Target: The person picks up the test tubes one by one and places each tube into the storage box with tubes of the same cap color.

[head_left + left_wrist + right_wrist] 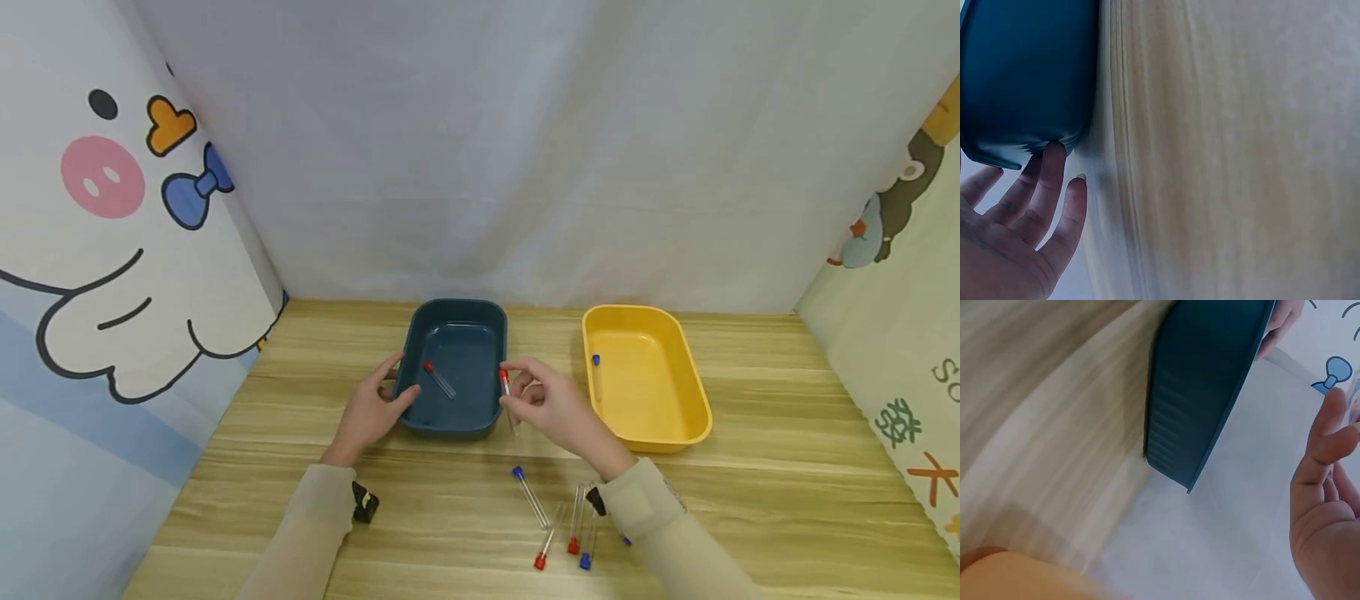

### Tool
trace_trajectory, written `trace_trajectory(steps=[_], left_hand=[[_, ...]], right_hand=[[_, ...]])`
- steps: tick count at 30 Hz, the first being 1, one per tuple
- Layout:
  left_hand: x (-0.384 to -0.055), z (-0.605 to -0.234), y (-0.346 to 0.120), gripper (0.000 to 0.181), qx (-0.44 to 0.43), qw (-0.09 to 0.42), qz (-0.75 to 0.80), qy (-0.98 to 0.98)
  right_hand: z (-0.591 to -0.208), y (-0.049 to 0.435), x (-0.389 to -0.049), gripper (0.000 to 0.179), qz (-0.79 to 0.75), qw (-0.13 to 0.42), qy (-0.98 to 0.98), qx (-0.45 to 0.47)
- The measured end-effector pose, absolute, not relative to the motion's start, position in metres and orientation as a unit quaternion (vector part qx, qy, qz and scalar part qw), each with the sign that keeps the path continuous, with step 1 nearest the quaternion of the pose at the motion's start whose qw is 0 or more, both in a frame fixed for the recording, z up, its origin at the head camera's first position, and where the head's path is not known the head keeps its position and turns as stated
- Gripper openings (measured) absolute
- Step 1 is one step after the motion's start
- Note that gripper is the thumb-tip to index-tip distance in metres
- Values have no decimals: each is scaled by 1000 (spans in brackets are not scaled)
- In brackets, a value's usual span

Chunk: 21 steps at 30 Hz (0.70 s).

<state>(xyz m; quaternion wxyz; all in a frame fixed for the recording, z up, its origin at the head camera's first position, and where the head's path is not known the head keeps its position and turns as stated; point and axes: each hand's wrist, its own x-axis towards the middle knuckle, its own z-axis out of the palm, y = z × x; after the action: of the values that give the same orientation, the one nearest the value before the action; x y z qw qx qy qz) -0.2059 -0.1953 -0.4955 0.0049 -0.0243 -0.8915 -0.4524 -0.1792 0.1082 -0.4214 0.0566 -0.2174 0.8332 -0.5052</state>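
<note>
My right hand [551, 404] pinches a red-capped test tube [505, 377] between thumb and fingers, at the right rim of a dark blue bin [462, 427]. The tube hangs cap up, slightly tilted. Inside that bin lies another red-capped tube [438, 379]. At the bin's left side is my left hand [372, 412], its thumb over the rim and its fairly straight fingers [1052, 181] against the outer wall. In the right wrist view, the right hand [1329, 506] is raised beside the bin [1200, 381]; the tube is hard to make out there.
A yellow bin [693, 379] stands to the right, with a blue-capped tube [597, 361] along its left inner wall. Near the front of the wooden table [420, 517] lie several tubes, among them a blue-capped one [531, 497] and a red-capped one [549, 542].
</note>
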Motion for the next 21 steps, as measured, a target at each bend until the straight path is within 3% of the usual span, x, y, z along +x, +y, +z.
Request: trace_trajectory(steps=[21], left_hand=[[-205, -495, -196, 68, -30, 9, -463, -886]], right_hand=[[-412, 74, -209, 47, -591, 64, 789, -158]])
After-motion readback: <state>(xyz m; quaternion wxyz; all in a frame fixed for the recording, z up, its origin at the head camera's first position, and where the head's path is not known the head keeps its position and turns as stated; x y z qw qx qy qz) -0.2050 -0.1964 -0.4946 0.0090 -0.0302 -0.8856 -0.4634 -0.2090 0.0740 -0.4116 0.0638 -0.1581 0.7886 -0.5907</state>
